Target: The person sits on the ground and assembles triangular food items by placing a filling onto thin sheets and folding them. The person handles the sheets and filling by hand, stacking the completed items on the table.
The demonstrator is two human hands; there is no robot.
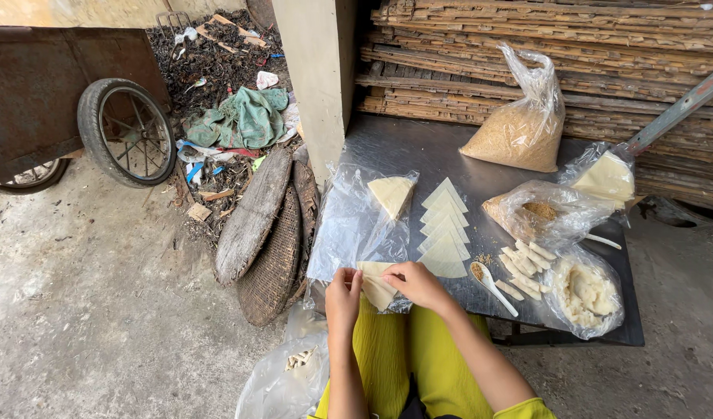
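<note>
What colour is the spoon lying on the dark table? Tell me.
White, with brownish crumbs in its bowl; the spoon shows only in the head view.

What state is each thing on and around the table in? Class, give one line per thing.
Left hand: grips the wrapper's edge.
Right hand: pinches the wrapper.
Wrapper: pale, partly folded, held by both hands.
Triangles: flat, overlapping in a row.
Rolls: rolled up, piled loosely.
Spoon: lying flat, crumbs in its bowl.
Crumb bag: upright, twisted shut.
Dough bag: open.
</note>
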